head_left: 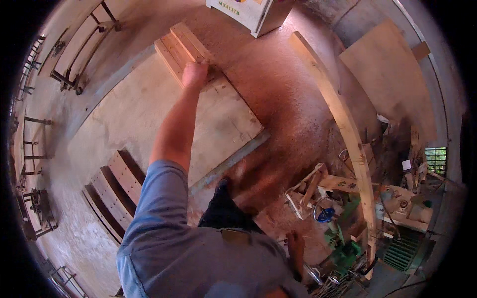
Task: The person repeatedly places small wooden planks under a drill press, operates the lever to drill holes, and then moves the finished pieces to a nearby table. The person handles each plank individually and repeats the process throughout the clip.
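Note:
My left arm reaches out over a large flat wooden panel (208, 124). At its far corner my left hand (195, 74) is closed on the near end of a wooden block (188, 42), with its fingers partly hidden. Beside that block, to its left, lies a similar long wooden piece (168, 57). Low by my right side hangs my right hand (295, 243), close to a green machine (345, 253). It is dark there, and I cannot make out how its fingers are held.
Several dark-edged boards with small holes (117, 179) lie at the left of the panel. A long, pale plank (340, 111) leans across the right side. Behind it stands a brown sheet (392, 74). A white cabinet (243, 15) is at the far end, and wheeled racks (84, 54) stand far left.

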{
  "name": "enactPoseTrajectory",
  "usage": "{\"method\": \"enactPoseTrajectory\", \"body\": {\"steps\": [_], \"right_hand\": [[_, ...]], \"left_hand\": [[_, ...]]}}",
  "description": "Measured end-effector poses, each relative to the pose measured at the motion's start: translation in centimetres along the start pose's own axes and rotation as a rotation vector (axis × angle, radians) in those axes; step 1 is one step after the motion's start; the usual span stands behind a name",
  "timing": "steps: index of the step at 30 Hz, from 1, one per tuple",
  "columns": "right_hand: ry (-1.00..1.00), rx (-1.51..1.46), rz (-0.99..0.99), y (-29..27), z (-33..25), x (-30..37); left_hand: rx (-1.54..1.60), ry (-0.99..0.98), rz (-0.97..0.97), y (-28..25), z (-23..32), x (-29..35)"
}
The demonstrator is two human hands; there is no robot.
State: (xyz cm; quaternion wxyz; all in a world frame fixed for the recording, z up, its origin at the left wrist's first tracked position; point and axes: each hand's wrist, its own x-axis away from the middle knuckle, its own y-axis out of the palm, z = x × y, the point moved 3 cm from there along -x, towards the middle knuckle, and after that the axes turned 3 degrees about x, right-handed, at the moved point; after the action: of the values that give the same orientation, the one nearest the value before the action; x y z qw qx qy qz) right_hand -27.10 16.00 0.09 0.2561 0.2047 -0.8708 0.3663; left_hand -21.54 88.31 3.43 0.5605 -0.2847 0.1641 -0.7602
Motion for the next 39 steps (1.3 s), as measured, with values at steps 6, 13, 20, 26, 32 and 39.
{"method": "enactPoseTrajectory", "body": {"steps": [6,13,20,26,32,39], "right_hand": [[0.092,0.031,0.045,0.3,-0.2,0.0],[0.030,0.118,0.000,-0.1,-3.0,-0.4],[-0.129,0.391,-0.073,-0.9,-3.2,-2.2],[-0.178,0.261,-0.059,-0.1,-2.7,-5.9],[-0.492,0.104,-0.201,6.6,-24.1,-3.9],[-0.899,0.282,-0.292,13.0,-31.2,-3.5]], "left_hand": [[-0.063,0.013,0.011,0.8,-0.5,-4.0],[0.274,-0.222,-0.059,0.7,-1.1,-4.3],[0.518,-0.279,-0.107,1.9,-5.1,-8.4],[0.928,-0.221,-0.262,0.2,-8.1,-2.0],[1.134,-0.232,-0.516,-1.7,-8.6,15.2],[1.048,-0.180,-0.509,1.7,-10.3,31.2]]}}
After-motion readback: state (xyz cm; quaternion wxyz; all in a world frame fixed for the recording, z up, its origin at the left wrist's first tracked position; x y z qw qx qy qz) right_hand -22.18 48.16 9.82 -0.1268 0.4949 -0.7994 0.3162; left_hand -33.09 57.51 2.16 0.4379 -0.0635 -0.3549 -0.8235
